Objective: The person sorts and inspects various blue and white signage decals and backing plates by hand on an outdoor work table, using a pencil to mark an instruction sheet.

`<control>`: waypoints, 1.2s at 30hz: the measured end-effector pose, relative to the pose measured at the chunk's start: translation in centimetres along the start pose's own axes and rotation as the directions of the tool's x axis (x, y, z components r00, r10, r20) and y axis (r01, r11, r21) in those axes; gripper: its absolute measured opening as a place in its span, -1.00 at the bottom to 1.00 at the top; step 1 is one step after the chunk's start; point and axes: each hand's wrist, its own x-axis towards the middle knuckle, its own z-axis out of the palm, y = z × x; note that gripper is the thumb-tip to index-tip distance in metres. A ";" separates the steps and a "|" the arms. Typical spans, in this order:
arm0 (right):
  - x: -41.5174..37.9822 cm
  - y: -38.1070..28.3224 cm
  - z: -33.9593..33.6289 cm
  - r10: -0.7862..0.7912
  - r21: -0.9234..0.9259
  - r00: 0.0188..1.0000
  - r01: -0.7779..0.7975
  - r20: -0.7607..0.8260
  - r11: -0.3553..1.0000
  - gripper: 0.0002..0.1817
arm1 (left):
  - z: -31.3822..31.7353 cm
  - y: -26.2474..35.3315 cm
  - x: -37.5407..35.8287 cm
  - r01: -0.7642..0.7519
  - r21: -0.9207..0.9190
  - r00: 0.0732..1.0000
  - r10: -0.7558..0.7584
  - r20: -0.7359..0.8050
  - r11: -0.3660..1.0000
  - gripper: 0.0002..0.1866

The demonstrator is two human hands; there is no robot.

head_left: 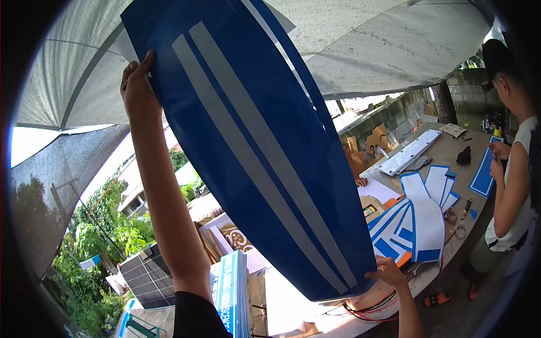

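A long blue sheet [270,129] with two pale grey stripes is held up at a slant across the middle of the view. My left hand [140,84] is raised at its upper left edge, fingers closed on that edge. Down at the lower right corner, my right hand [387,272] pinches the sheet between thumb and fingers. A narrow blue strip with a light gap runs along the sheet's upper right side. Part of the table behind is hidden by the sheet.
Blue and white cut pieces [425,214] lie on the long table [445,163], beside a white panel [410,152]. A person in a cap [515,129] stands at right. Printed boards [231,290] stand stacked below; cables [375,310] hang near my right hand. Another hand [361,182] rests behind the sheet.
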 end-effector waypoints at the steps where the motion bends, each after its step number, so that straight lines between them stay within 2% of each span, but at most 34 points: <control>1: -0.1 -0.8 -0.5 0.032 0.031 0.999 -0.032 -0.001 0.999 -0.34 | -1.0 -0.2 0.4 0.016 0.010 1.000 -0.016 -0.022 1.000 -0.68; 3: -0.8 -2.7 -1.7 -0.022 0.099 0.996 0.031 -0.086 0.995 -0.62 | -3.1 -0.7 0.9 0.052 -0.045 0.997 -0.054 -0.056 0.998 -0.69; 5: -2.2 -3.9 -5.7 -0.031 0.074 0.988 0.042 -0.154 0.996 -0.54 | -5.5 -1.9 1.1 0.066 -0.131 0.994 -0.077 -0.077 0.989 -0.70; 6: -3.3 -5.8 -7.7 -0.033 0.033 0.978 0.040 -0.205 0.999 -0.56 | -6.9 -3.0 1.2 0.063 -0.194 0.993 -0.080 -0.083 0.979 -0.71; 7: -4.4 -7.6 -9.6 -0.142 -0.072 0.948 0.126 -0.285 0.989 -0.60 | -8.0 -3.8 1.0 0.060 -0.260 0.992 -0.086 -0.092 0.964 -0.71; 8: -5.7 -12.4 -10.1 -0.183 -0.215 0.936 0.120 -0.301 0.969 -0.66 | -8.2 -4.4 -0.3 0.068 -0.298 0.983 -0.115 -0.145 0.952 -0.71; 9: -7.4 -15.6 -11.1 -0.247 -0.298 0.887 0.132 -0.390 0.945 -0.69 | -9.1 -5.7 -1.0 0.061 -0.388 0.983 -0.123 -0.137 0.920 -0.70; 10: -8.7 -18.1 -13.8 -0.299 -0.424 0.877 0.124 -0.377 0.897 -0.71 | -9.8 -7.7 -1.4 0.046 -0.486 0.983 -0.126 -0.132 0.872 -0.69; 11: -10.4 -22.8 -14.0 -0.331 -0.546 0.862 0.077 -0.384 0.834 -0.72 | -10.1 -9.4 -2.3 0.052 -0.551 0.964 -0.186 -0.191 0.833 -0.69; 12: -12.4 -26.5 -14.9 -0.380 -0.654 0.817 0.005 -0.434 0.757 -0.63 | -9.2 -10.3 -4.0 0.040 -0.624 0.935 -0.249 -0.252 0.780 -0.69; 13: -14.7 -29.5 -16.4 -0.455 -0.712 0.761 -0.013 -0.463 0.702 -0.50 | -9.2 -12.1 -4.8 0.059 -0.688 0.925 -0.299 -0.235 0.723 -0.68; 14: -17.0 -33.1 -16.8 -0.502 -0.781 0.726 -0.079 -0.471 0.619 -0.47 | -9.4 -14.7 -6.0 0.076 -0.749 0.912 -0.350 -0.216 0.658 -0.68; 15: -19.3 -37.0 -16.7 -0.549 -0.836 0.690 -0.151 -0.472 0.528 -0.44 | -9.0 -17.3 -7.5 0.048 -0.822 0.891 -0.396 -0.221 0.567 -0.68; 16: -21.7 -40.8 -16.0 -0.584 -0.888 0.674 -0.281 -0.453 0.365 -0.46 | -7.9 -19.6 -8.8 0.011 -0.886 0.874 -0.436 -0.216 0.463 -0.68; 18: -24.8 -47.8 -11.3 -0.615 -0.906 0.666 -0.323 -0.422 0.272 -0.52 | -4.6 -21.9 -12.4 0.014 -0.932 0.789 -0.577 -0.212 0.363 -0.68; 20: -26.4 -53.0 -4.0 -0.556 -0.858 0.659 -0.450 -0.507 0.248 -0.58 | -1.1 -24.6 -16.4 0.032 -0.982 0.713 -0.692 -0.109 0.188 -0.66; 21: -27.2 -55.0 -0.3 -0.528 -0.825 0.644 -0.513 -0.554 0.239 -0.61 | 1.0 -26.1 -18.4 0.035 -0.988 0.681 -0.727 -0.088 0.153 -0.65; 22: -28.0 -56.7 2.7 -0.539 -0.810 0.634 -0.559 -0.555 0.175 -0.65 | 3.2 -27.1 -20.5 0.044 -0.992 0.644 -0.762 -0.065 0.121 -0.64; 24: -29.1 -59.1 8.1 -0.551 -0.768 0.624 -0.638 -0.555 0.051 -0.71 | 7.7 -26.1 -24.1 0.021 -1.000 0.557 -0.830 0.020 -0.010 -0.63; 25: -30.1 -59.9 10.3 -0.559 -0.731 0.583 -0.680 -0.589 0.061 -0.76 | 10.0 -26.2 -25.9 0.014 -0.998 0.518 -0.854 0.055 -0.056 -0.63; 26: -31.2 -60.9 12.5 -0.558 -0.674 0.559 -0.739 -0.613 0.000 -0.76 | 12.1 -25.9 -27.5 0.009 -0.995 0.477 -0.874 0.091 -0.099 -0.62; 28: -32.4 -62.6 17.1 -0.555 -0.542 0.507 -0.832 -0.659 -0.115 -0.75 | 15.8 -23.5 -30.1 0.016 -0.975 0.453 -0.868 0.204 -0.221 -0.62; 31: -32.9 -63.0 24.1 -0.655 -0.296 0.361 -0.931 -0.663 -0.214 -0.62 | 21.3 -20.1 -33.4 0.025 -0.933 0.387 -0.857 0.341 -0.360 -0.62; 35: -40.6 -65.4 30.5 -0.835 -0.020 0.244 -0.963 -0.493 -0.270 -0.46 | 27.9 -14.3 -37.4 0.016 -0.847 0.312 -0.802 0.510 -0.532 -0.64; 36: -41.5 -65.9 32.5 -0.841 0.056 0.195 -0.965 -0.505 -0.258 -0.45 | 29.0 -12.4 -38.0 0.008 -0.824 0.277 -0.790 0.546 -0.566 -0.65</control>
